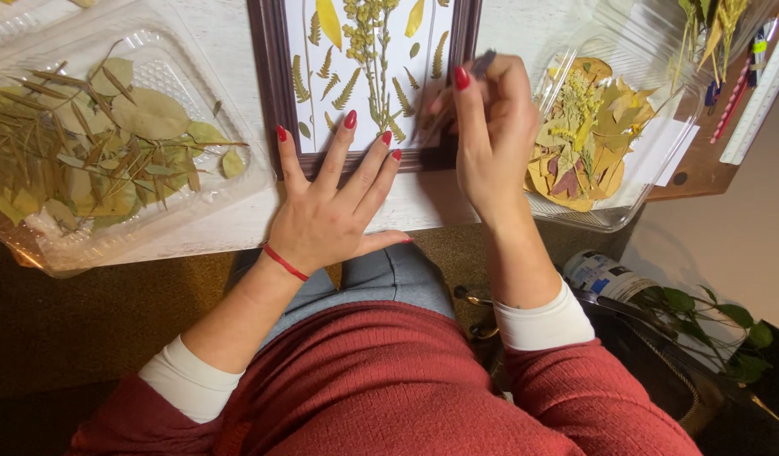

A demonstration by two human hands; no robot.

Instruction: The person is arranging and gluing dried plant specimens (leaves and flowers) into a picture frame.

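Two hands at frame (364,80): left hand (334,207) flat, fingers spread; right hand (491,127) pinching tweezers (480,63).

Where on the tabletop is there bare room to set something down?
Bare white tabletop lies between the clear plastic tray of green leaves and the dark wooden picture frame. Crowded: left hand and right hand at the frame, clear tray of yellow leaves beside.
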